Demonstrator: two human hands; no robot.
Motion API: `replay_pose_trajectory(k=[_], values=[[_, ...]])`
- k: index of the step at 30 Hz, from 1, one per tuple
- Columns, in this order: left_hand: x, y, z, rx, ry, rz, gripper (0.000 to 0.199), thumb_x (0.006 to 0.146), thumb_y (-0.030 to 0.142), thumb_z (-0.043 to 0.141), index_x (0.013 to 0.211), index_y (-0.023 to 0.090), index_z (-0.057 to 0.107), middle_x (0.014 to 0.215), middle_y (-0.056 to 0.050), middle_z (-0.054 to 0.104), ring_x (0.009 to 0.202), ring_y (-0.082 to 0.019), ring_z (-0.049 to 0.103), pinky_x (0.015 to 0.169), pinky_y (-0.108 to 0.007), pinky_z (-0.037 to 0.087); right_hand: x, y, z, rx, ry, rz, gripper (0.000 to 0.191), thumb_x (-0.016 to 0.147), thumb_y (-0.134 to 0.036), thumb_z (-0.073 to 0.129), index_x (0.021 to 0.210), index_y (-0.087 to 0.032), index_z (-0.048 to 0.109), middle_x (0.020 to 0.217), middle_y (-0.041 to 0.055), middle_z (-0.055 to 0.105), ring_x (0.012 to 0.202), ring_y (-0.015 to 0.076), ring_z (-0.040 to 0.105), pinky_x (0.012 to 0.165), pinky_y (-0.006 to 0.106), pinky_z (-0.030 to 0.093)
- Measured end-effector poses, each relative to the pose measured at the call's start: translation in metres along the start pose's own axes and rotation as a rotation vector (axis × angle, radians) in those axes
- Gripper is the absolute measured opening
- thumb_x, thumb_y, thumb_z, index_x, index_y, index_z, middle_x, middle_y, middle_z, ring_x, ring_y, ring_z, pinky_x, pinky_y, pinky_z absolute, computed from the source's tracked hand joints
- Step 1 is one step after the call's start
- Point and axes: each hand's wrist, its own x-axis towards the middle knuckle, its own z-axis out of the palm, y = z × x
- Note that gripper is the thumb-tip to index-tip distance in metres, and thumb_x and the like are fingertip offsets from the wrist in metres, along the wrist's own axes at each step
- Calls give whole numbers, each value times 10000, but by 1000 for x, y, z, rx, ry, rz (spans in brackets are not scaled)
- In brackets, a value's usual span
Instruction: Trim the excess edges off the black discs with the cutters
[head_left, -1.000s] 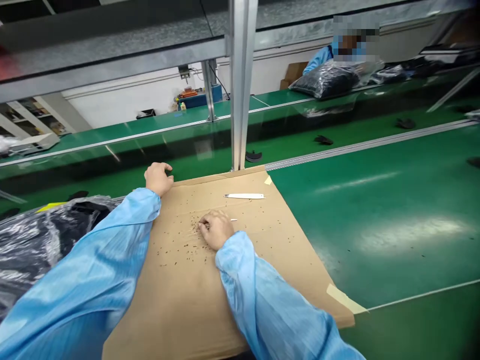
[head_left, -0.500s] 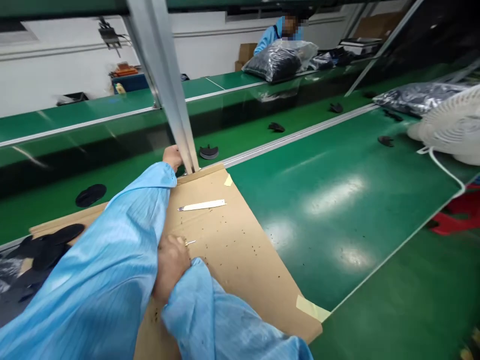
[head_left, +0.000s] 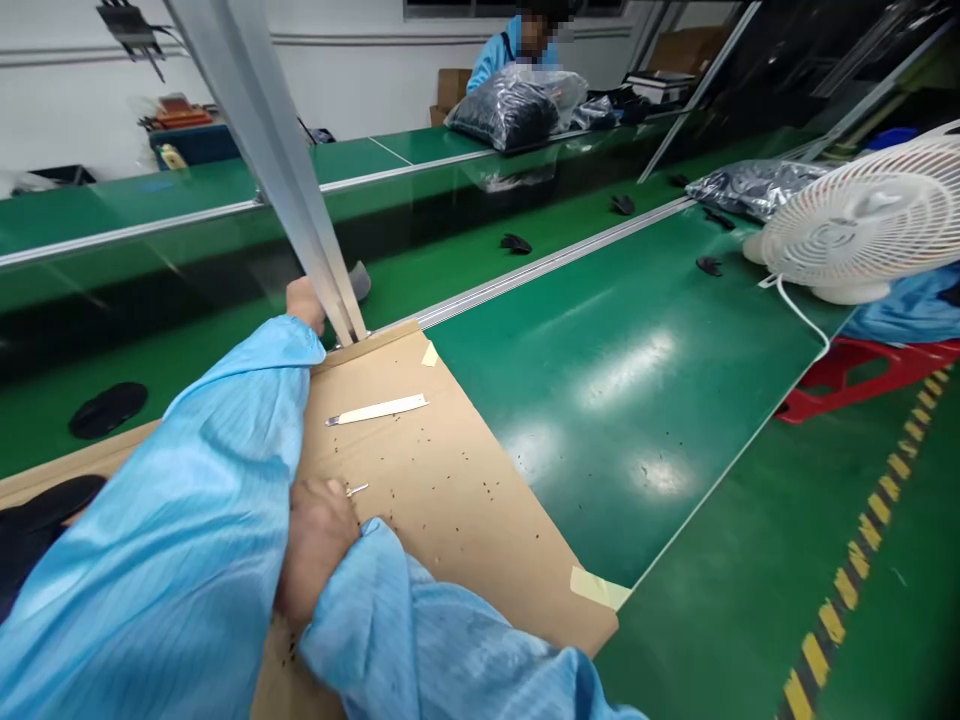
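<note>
My left hand (head_left: 304, 303) reaches across to the far side of the metal post (head_left: 300, 190), which hides its fingers. Just past the post, a grey-black rounded piece (head_left: 361, 282) stands tilted up at that hand, apparently in its grasp. My right hand (head_left: 319, 540) is closed low over the cardboard sheet (head_left: 450, 560), under my left forearm. A thin metal-tipped tool (head_left: 358, 490) pokes out of its fist, the rest hidden. Beyond it on the cardboard lies a slim white tool (head_left: 379, 410) with a dark metal end. Tiny dark bits are scattered around.
Black discs (head_left: 109, 410) and other dark pieces (head_left: 516, 243) lie on the green belt (head_left: 420, 260). Dark parts (head_left: 45, 520) are at left. A white fan (head_left: 847, 230) stands right, above a red stool (head_left: 870, 375). A person (head_left: 499, 55) sits behind bagged goods (head_left: 510, 110).
My view has swung right. The rounded piece, lying on the belt earlier, is now tilted up close to my left hand behind the post. My right hand stays closed on the cardboard.
</note>
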Motion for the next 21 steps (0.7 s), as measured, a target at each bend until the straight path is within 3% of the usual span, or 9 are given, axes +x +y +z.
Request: replay_pose_trajectory(k=[2,5,10,15,17,21], values=[[-10,17,-23,-43,90,14,46,744,121,600,761,144,564,704,-9,585,689,-146,578,664,-305,502,-9,-7,-17,-29,15,-89,138,857,-278,533,813,-201,639,767,34,582,784,196,509,722,330,390],[-38,46,-72,-170,154,13,98,794,150,566,882,190,583,837,-15,641,797,-157,626,696,-305,524,-16,-11,-37,-38,-4,-145,157,829,-333,554,802,-207,643,831,36,601,849,198,508,776,344,363],[-130,72,-153,-549,263,-96,101,889,234,529,984,227,559,932,-27,660,834,-147,646,681,-251,528,-11,-12,-44,-30,-107,-147,182,868,-309,506,882,-223,665,932,46,627,925,201,517,790,339,340],[-247,45,-202,-655,312,-234,58,895,196,540,869,156,572,768,-34,632,650,-104,597,576,-213,508,-22,-22,-55,-180,-92,-175,254,839,-383,554,983,-196,648,1034,105,597,1018,259,486,881,397,323],[-286,24,-214,-644,220,-276,28,823,125,621,823,141,598,720,-22,620,589,-83,571,522,-186,485,-31,-26,-61,-281,-75,-167,368,790,-436,608,1045,-171,620,1079,143,572,1047,295,466,918,449,307],[-328,-14,-227,-680,119,-270,168,704,82,724,822,136,617,780,-25,658,622,-82,602,485,-155,455,-41,-27,-64,-372,-115,-132,335,818,-372,596,1075,-156,599,1123,170,558,1070,315,463,915,483,325]])
